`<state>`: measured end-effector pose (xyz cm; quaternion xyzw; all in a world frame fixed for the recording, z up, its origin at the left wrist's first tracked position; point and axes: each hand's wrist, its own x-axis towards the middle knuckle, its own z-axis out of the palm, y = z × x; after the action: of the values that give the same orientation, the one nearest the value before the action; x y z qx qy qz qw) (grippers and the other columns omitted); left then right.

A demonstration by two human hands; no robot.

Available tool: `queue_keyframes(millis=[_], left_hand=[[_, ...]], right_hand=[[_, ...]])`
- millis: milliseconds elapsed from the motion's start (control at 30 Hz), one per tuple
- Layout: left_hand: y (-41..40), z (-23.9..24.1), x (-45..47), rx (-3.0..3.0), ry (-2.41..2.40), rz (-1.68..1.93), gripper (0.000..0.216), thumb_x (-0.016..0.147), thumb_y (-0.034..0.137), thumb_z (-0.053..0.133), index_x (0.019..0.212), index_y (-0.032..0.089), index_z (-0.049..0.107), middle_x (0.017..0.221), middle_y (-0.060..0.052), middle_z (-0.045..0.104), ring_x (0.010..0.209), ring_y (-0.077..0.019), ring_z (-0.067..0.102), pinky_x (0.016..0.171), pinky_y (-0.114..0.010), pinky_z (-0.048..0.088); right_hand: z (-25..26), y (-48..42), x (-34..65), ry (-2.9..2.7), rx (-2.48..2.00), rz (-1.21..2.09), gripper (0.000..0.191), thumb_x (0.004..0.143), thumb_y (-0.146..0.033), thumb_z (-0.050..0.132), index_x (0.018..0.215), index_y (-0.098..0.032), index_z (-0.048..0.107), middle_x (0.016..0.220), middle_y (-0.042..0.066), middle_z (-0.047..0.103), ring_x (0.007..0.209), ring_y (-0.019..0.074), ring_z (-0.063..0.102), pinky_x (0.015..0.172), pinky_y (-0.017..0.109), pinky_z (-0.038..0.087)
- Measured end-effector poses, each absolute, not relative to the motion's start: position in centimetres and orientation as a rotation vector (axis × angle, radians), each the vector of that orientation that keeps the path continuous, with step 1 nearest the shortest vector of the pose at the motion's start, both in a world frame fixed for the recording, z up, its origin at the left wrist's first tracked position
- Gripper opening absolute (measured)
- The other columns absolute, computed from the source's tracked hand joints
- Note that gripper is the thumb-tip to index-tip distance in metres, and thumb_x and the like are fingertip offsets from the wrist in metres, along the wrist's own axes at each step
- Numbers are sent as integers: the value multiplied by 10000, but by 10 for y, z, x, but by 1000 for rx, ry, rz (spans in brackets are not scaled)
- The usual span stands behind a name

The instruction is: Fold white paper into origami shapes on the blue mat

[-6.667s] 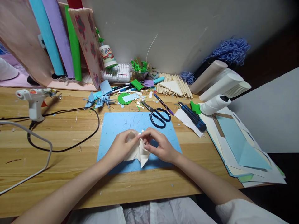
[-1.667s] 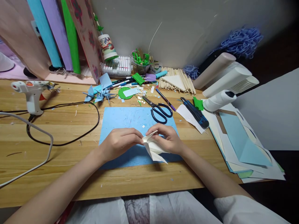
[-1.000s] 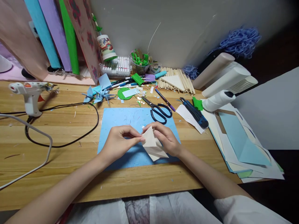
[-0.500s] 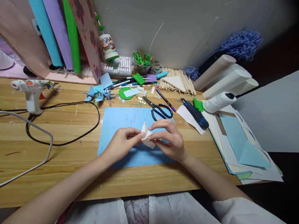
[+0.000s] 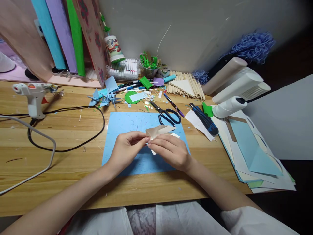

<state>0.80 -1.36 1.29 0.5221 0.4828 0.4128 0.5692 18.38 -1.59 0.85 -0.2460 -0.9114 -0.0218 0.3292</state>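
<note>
A folded piece of cream paper [image 5: 158, 130] is held between both hands above a blue sheet [image 5: 127, 122]. My left hand [image 5: 128, 145] pinches its near left corner between thumb and fingers. My right hand [image 5: 171, 148] lies over its lower right part, fingertips meeting the left thumb. Pointed flaps of the paper stick out above and below the right fingers; the rest is hidden by that hand. Just beyond the paper, black-handled scissors [image 5: 168, 117] lie partly on the blue sheet.
A white glue gun [image 5: 34, 99] with its cord [image 5: 104, 122] stands at left. Blue folded paper shapes [image 5: 106, 98], a green disc [image 5: 132, 97], a purple pen [image 5: 174, 105] and wooden sticks [image 5: 179, 80] lie behind. A utility knife [image 5: 204, 119] and stacked paper [image 5: 256, 150] are at right.
The cream paper has been turned, its flaps now spreading to the right. My right hand has turned palm-down over it, while my left hand keeps its pinch.
</note>
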Motion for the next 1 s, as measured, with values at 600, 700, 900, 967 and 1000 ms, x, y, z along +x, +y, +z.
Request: queue_keyframes(millis=[600, 700, 900, 967, 1000], left_hand=[[-21, 16, 3, 1792, 1027, 1231, 155, 708, 143, 650, 850, 195, 687, 809, -24, 713, 708, -139, 654, 659, -228, 519], [-23, 14, 1, 1897, 1021, 1327, 176, 709, 99, 637, 848, 202, 675, 793, -9, 714, 682, -122, 654, 631, -207, 512], [-25, 13, 1, 2039, 983, 1426, 250, 697, 94, 644, 916, 213, 633, 790, -2, 711, 652, -107, 653, 612, -194, 510], [-26, 13, 1, 2052, 964, 1434, 238, 700, 97, 637, 909, 209, 627, 789, -10, 710, 649, -111, 652, 603, -198, 511], [-26, 13, 1, 2054, 958, 1437, 233, 699, 95, 635, 904, 207, 624, 784, -11, 708, 646, -110, 650, 601, -198, 510]], right_hand=[[11, -19, 179, -1728, -894, 718, 100, 744, -116, 617, 800, -199, 631, 748, 33, 662, 686, 154, 614, 588, 275, 491], [12, -20, 178, -1702, -883, 757, 106, 734, -108, 623, 791, -197, 621, 749, 33, 655, 693, 157, 607, 591, 278, 486], [12, -21, 176, -1671, -932, 782, 63, 736, -143, 625, 760, -200, 612, 702, 18, 632, 647, 144, 569, 580, 270, 456], [12, -21, 176, -1669, -959, 775, 38, 736, -167, 627, 745, -200, 609, 686, 16, 621, 639, 147, 560, 578, 274, 450], [11, -21, 176, -1671, -967, 768, 32, 735, -178, 630, 737, -200, 608, 684, 17, 616, 645, 150, 558, 580, 277, 449]])
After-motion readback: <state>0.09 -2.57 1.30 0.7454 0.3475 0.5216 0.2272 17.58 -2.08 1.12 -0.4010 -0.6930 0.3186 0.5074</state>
